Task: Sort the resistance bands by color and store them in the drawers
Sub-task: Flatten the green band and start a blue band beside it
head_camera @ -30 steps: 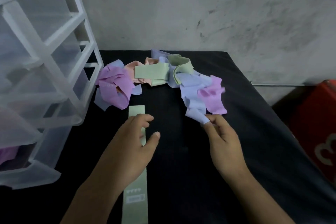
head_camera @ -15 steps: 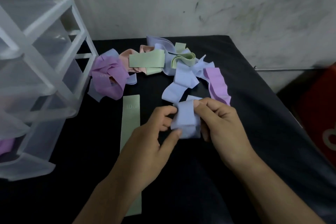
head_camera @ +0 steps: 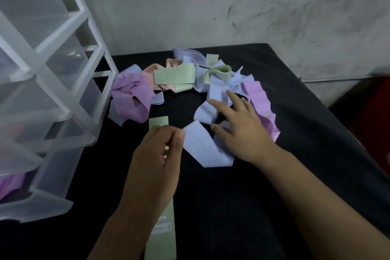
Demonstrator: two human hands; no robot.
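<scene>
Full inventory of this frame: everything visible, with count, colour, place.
drawer unit: one, translucent white, table's left.
band in drawer: one, purple, lowest visible drawer.
table cover: one, black.
purple clump: one, purple, beside drawer unit.
ruffled purple band: one, purple, heap's right.
pink bands: count unclear, pink, heap's back.
green bands: at least two, green, heap's middle.
green strip: one, green, flat at table's front.
blue bands: several tangled, blue, heap's right half.
blue band marked 20: one, blue, before heap.
red object: one, red, right edge.
left hand: pinches blue band marked 20.
right hand: fingers spread on blue bands.
</scene>
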